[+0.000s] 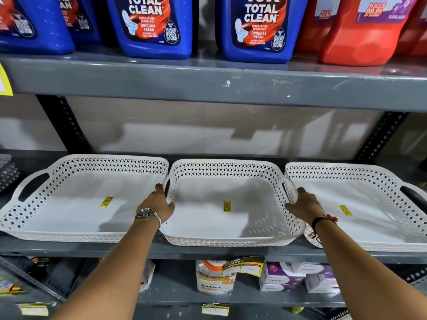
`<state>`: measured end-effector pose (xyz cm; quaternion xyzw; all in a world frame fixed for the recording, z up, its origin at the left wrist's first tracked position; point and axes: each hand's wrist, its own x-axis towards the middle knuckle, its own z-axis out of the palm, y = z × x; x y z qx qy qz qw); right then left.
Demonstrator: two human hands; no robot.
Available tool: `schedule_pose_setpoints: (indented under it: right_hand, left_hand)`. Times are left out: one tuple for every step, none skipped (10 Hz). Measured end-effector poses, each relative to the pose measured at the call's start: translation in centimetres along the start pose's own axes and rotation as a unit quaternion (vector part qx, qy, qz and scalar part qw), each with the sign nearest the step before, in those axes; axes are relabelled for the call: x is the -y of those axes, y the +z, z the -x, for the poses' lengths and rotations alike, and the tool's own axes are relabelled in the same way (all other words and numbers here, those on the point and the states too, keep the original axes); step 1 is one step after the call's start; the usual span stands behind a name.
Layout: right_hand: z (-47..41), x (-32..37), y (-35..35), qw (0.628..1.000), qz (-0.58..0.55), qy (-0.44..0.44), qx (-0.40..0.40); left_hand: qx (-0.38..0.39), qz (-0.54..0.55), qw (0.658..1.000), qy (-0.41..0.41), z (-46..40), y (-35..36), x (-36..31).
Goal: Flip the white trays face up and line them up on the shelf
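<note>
Three white perforated trays stand face up in a row on the grey shelf (208, 251). The left tray (69, 236) and the right tray (392, 181) flank the middle tray (231, 168). Each has a yellow sticker on its floor. My left hand (157, 204) grips the middle tray's left handle, with a watch on the wrist. My right hand (305, 204) holds the middle tray's right handle, with a dark band on the wrist. The middle tray's right side overlaps the right tray's left edge.
Blue bottles (152, 26) and red bottles (365, 35) stand on the shelf above. A grey basket (7, 172) sits at the far left of the tray shelf. Below are a jar (215, 280) and purple boxes (284, 278).
</note>
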<state>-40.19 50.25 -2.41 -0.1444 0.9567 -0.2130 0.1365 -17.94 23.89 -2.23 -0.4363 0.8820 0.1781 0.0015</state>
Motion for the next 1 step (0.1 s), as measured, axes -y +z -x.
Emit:
schedule_pose_setpoints:
  right_hand:
    - [0.64,0.73,-0.16,0.996,0.066,-0.006,-0.063]
  left_hand:
    - [-0.026,-0.039,0.999,-0.001,-0.03,0.05,-0.2]
